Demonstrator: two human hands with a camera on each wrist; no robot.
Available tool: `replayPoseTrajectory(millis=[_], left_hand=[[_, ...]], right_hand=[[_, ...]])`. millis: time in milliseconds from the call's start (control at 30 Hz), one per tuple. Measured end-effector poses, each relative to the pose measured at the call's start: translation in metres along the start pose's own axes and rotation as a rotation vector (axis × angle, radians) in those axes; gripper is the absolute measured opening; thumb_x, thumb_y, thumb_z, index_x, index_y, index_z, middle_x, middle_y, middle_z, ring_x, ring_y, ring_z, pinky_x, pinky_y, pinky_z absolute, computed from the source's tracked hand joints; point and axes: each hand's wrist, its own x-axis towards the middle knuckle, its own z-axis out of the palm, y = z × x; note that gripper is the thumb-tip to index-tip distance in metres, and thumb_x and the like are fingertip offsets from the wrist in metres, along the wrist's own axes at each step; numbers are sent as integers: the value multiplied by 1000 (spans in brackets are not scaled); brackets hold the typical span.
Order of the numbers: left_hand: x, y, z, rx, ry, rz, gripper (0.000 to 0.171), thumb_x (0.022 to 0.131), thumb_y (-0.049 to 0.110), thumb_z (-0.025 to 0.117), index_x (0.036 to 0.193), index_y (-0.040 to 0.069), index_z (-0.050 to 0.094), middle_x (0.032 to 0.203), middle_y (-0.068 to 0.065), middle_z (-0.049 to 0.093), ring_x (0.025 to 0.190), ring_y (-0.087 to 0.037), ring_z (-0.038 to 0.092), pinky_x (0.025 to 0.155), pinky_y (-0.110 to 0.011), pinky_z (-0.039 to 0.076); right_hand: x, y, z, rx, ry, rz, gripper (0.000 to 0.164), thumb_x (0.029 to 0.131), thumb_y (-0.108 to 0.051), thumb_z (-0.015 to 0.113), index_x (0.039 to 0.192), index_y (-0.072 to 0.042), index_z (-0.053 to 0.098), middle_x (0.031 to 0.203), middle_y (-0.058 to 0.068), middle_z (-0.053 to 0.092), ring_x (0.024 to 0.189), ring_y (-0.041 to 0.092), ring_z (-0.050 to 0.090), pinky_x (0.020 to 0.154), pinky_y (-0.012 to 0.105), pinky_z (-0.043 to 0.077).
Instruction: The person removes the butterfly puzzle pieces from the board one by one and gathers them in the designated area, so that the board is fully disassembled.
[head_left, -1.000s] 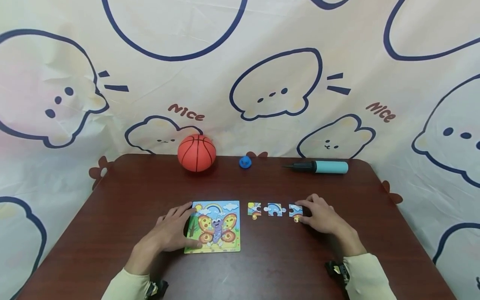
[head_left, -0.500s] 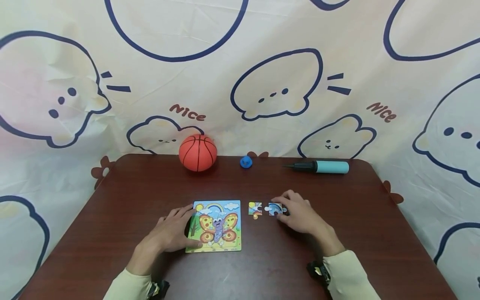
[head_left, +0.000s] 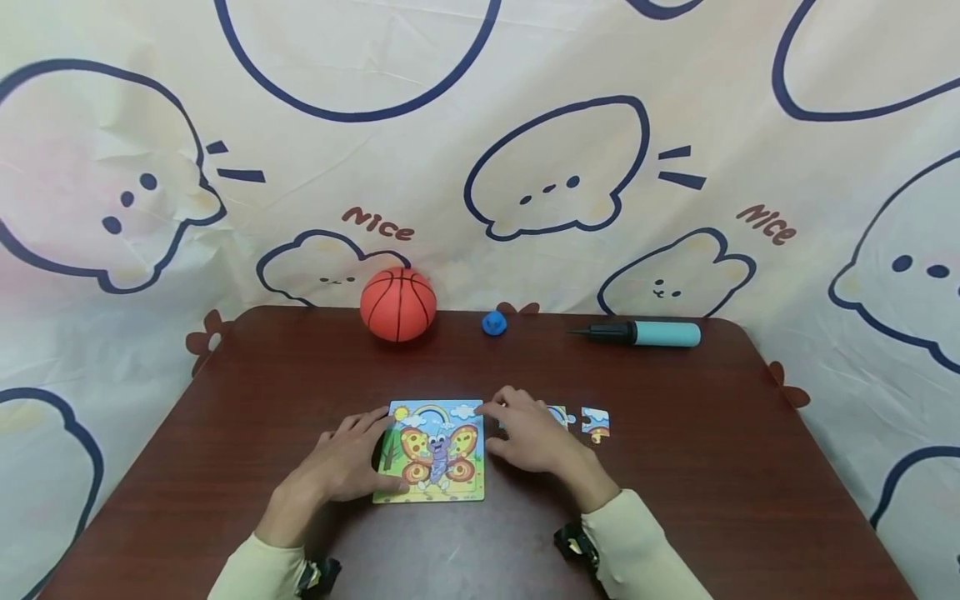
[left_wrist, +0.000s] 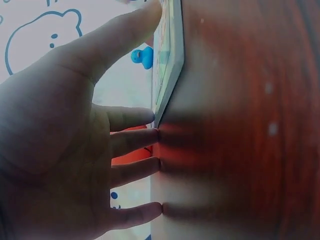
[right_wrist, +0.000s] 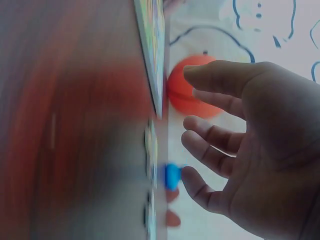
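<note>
A square butterfly jigsaw board lies flat on the dark wooden table. My left hand rests at its left side, thumb on the lower left corner; in the left wrist view the straight fingers meet the tabletop and the board's edge. Just past the board's right edge, my right hand hovers with loosely bent fingers holding nothing, as the right wrist view shows. It covers the leftmost loose jigsaw piece and part of the middle piece. The right piece, sky blue with an orange knob, lies uncovered.
Along the table's back edge stand a small orange basketball, a blue rubber duck, and a teal cylinder with a black end and a thin pointed tip. A cartoon-printed cloth hangs behind.
My right hand has moved left from the right piece, past the middle one, to beside the board. The pieces have stayed in their row. My left hand has kept its place on the board.
</note>
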Motion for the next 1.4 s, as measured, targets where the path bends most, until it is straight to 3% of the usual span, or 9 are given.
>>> replayPoseTrajectory(millis=[300, 567, 733, 1000, 1400], left_hand=[[1, 1, 2, 18, 48, 57, 104, 63, 71, 74, 144, 13, 45, 153, -11, 37, 141, -39, 28, 106, -67, 26], [1, 0, 4, 7, 9, 22, 105, 62, 70, 77, 145, 14, 44, 154, -10, 35, 137, -36, 34, 102, -66, 33], [1, -1, 3, 7, 20, 25, 106, 62, 69, 77, 145, 13, 44, 154, -10, 36, 136, -35, 35, 101, -66, 35], [2, 0, 3, 12, 18, 18, 106, 61, 69, 78, 144, 13, 45, 154, -10, 36, 136, -35, 35, 101, -67, 35], [3, -1, 3, 17, 20, 14, 108, 59, 70, 78, 144, 13, 45, 153, -10, 37, 135, -35, 36, 100, -66, 36]], right_hand=[[15, -33, 20, -37, -44, -87, 45, 86, -34, 69, 130, -26, 62, 115, -3, 54, 96, 10, 48, 79, 29, 45], [25, -51, 33, -84, -61, -104, 44, 88, -39, 66, 130, -24, 61, 114, -2, 56, 97, 11, 50, 76, 30, 41], [30, -61, 39, -126, -38, -93, 48, 87, -47, 67, 129, -23, 63, 113, -2, 56, 100, 12, 50, 83, 34, 45], [39, -74, 44, -139, -51, -73, 47, 87, -46, 66, 127, -22, 63, 114, -2, 54, 100, 13, 48, 82, 34, 46], [42, -80, 45, -86, -70, -2, 48, 86, -45, 70, 128, -23, 61, 124, -2, 52, 111, 15, 49, 89, 37, 47]])
